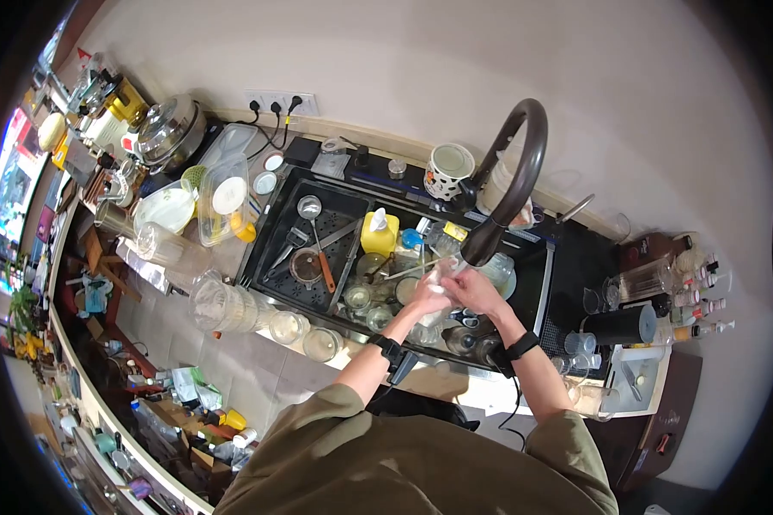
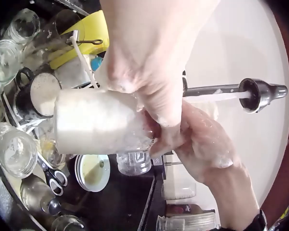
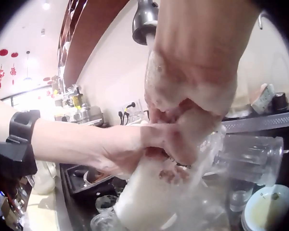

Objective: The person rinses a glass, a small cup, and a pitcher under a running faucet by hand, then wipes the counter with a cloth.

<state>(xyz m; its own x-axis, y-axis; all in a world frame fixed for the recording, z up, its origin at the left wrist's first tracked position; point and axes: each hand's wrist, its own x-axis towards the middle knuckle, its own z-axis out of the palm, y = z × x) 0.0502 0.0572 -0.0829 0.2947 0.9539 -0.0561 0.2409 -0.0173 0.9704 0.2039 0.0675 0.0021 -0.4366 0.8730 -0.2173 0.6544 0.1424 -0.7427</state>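
Head view shows a person standing at a black sink (image 1: 537, 296) that is full of jars, glasses and dishes, with both hands held together above its middle, just below the spout of the dark curved faucet (image 1: 514, 184). The left hand (image 1: 427, 298) and the right hand (image 1: 472, 289) hold one clear glass jar (image 1: 438, 276) between them, and the jar is in the air over the dishes, not resting on anything. In the left wrist view the jar (image 2: 98, 122) lies on its side, white with foam inside, and the fingers (image 2: 159, 108) of the left hand are curled around its open end and clamped on it. In the same view the right hand (image 2: 202, 144) is wet with foam, it grips the jar at that same end, and the faucet head (image 2: 260, 94) pours a stream of water toward the hands. In the right wrist view the right hand (image 3: 192, 106) is closed on the jar (image 3: 154, 197) from above, and the left hand (image 3: 130, 151) holds it from the side. A yellow bottle (image 1: 380, 232) stands in the sink near the back. On the drain tray (image 1: 270, 249) at the left of the sink lie a ladle (image 1: 309, 209) and a small strainer (image 1: 307, 266). Several empty glass jars (image 1: 223, 305) stand on the worktop (image 1: 258, 360) to the left.
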